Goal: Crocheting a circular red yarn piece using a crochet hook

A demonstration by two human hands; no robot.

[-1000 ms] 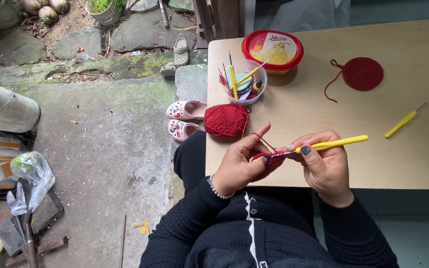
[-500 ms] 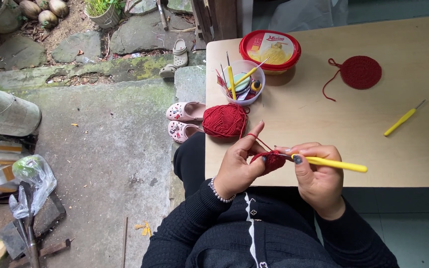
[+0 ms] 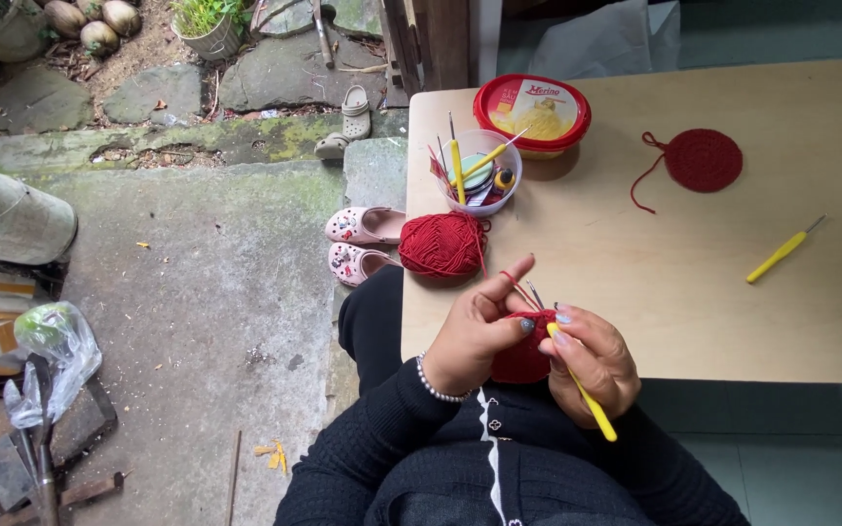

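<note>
The red crochet piece (image 3: 521, 358) sits pinched in the left hand (image 3: 479, 336) at the table (image 3: 733, 312) edge. The right hand (image 3: 592, 362), clenched on the yellow hook (image 3: 585, 394), has swung its handle from sideways to pointing down toward the lap, so a stitch seems under way. Yarn ball (image 3: 442, 244) lies just beyond.

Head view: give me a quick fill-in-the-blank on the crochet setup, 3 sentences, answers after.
1. The right hand holds a crochet hook with a ____ handle.
2. The ball of red yarn sits on the table just in front of the clear ____ of tools.
3. The left hand pinches a ____ crochet piece.

Answers: yellow; cup; red
</note>
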